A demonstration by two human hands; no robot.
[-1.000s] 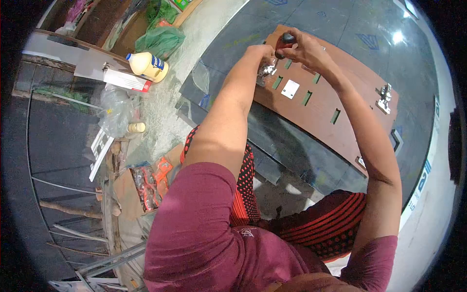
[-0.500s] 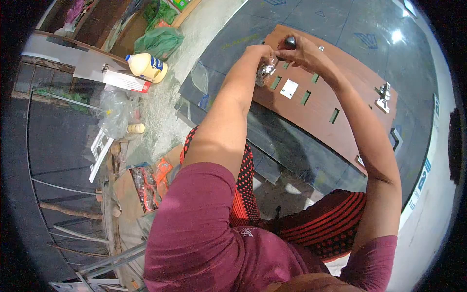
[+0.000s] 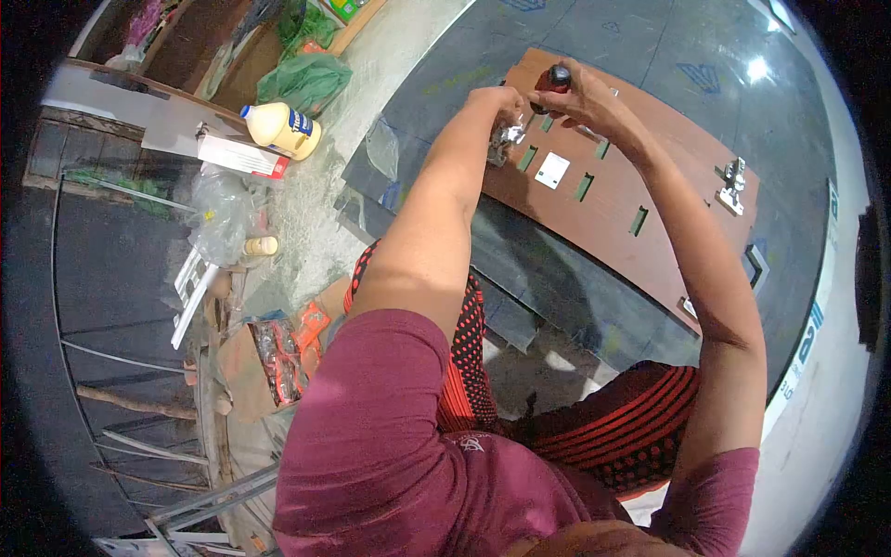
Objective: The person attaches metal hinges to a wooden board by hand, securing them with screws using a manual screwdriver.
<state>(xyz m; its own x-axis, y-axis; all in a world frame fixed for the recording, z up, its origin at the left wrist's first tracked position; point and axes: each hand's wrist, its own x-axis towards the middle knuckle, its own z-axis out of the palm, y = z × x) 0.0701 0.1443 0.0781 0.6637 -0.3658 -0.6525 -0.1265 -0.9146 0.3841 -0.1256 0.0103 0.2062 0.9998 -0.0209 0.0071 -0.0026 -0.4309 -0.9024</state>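
The right hand (image 3: 587, 102) is closing around a black-and-red tool handle (image 3: 559, 78), the fingers wrapping over it; the handle is standing above the upper-left end of a brown board (image 3: 613, 218). The left hand (image 3: 506, 100) is reaching to the same end of the board, its fingers curling inward beside the tool; how far they are opening and what they are gripping cannot be told. Shiny metal fittings (image 3: 506, 139) are lying just below the left hand, at the board's edge.

The brown board is resting on a large dark sheet (image 3: 650, 37) and is showing several green-lined slots (image 3: 585, 187). A white card (image 3: 552, 171) is lying flat among the slots. A metal hinge (image 3: 733, 186) is sitting near the board's far right end, well apart from both hands. Beyond that end, an angular grey piece (image 3: 758, 265) is lying on the dark sheet.

To the left, on the floor, a cream-coloured jug (image 3: 283, 130) with a blue cap is lying on its side, beside a white-and-red box (image 3: 239, 156). A clear plastic bag (image 3: 221, 218) is lying below the box, with a small jar (image 3: 262, 246) near it. A green bag (image 3: 304, 82) is lying above the jug. Farther down, red packets (image 3: 278, 357) are lying on cardboard (image 3: 243, 371).
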